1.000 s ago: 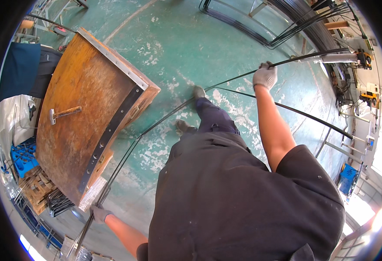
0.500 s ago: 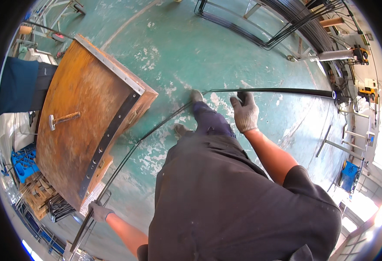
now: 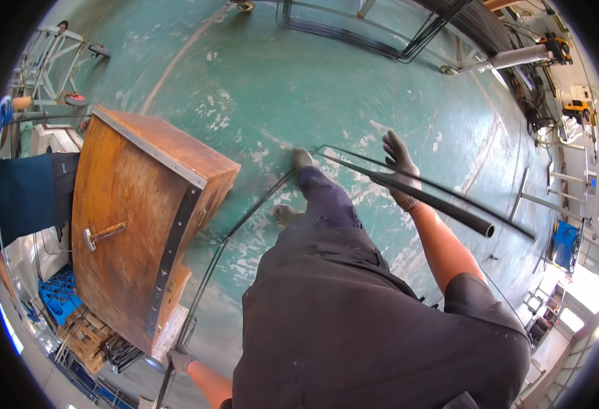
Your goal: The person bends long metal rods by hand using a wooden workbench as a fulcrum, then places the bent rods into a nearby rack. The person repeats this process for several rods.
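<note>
Long thin black metal rods (image 3: 226, 240) run up from the lower left, past my shoe, bend there and carry on to the right. Low on the left, my left hand (image 3: 181, 360), in a grey glove, is closed around these rods beside the workbench corner. My right hand (image 3: 403, 167), gloved too, has its fingers stretched up and apart. A black round tube (image 3: 442, 206) slants across its palm, its open end pointing toward the lower right. Whether the palm bears the tube's weight I cannot tell.
A rusty-topped workbench (image 3: 126, 184) stands at left with a hammer (image 3: 103, 234) on it. Beyond it is a person in dark blue (image 3: 23, 198). A wheeled rack (image 3: 374, 37) holds black bars at the top. Blue crate (image 3: 59, 293) and pallets (image 3: 88, 337) lie lower left.
The tube's open end has swung toward me, and my right hand has moved right and spread its fingers by it. My left hand has shifted down and right, still on the rods.
</note>
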Demonstrator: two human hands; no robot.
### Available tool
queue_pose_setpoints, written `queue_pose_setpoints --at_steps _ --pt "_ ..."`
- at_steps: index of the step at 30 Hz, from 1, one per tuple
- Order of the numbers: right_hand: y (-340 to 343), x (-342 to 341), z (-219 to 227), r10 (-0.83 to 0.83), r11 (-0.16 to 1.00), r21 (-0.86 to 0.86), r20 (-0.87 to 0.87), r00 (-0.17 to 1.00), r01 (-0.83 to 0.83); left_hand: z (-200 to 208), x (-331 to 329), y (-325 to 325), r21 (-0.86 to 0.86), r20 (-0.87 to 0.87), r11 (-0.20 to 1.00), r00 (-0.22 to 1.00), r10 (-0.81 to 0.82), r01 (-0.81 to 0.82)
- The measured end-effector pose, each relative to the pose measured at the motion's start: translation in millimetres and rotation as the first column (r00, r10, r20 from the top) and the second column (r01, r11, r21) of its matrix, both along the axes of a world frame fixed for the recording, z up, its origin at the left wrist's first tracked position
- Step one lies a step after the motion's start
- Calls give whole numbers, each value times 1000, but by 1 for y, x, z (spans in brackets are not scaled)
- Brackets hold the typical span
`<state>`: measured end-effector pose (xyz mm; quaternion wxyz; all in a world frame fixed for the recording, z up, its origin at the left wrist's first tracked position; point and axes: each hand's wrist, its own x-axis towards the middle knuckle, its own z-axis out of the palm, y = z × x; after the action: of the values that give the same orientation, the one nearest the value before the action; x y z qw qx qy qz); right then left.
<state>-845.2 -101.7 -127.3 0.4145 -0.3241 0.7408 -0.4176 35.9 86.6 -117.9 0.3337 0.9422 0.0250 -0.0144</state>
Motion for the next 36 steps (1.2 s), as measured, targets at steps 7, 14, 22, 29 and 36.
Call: queue_pose_setpoints --at_steps 7,14,22,29,36 --pt "-15 8 15 151 980 108 136 979 -166 10 -34 -26 369 -33 921 992 -121 125" --pt "-28 19 18 288 955 138 -250 924 -261 15 -61 -33 96 -105 995 994 32 -22" --pt "-34 34 9 225 958 251 -348 910 -141 0 -15 -9 -4 -50 1000 999 -1 1" --pt "-26 37 -9 197 966 232 -382 903 -113 20 -58 -46 -418 -57 908 997 -42 14" --pt "-19 35 -26 383 924 233 -579 720 -304 25 -70 -42 -487 -6 868 993 -116 99"
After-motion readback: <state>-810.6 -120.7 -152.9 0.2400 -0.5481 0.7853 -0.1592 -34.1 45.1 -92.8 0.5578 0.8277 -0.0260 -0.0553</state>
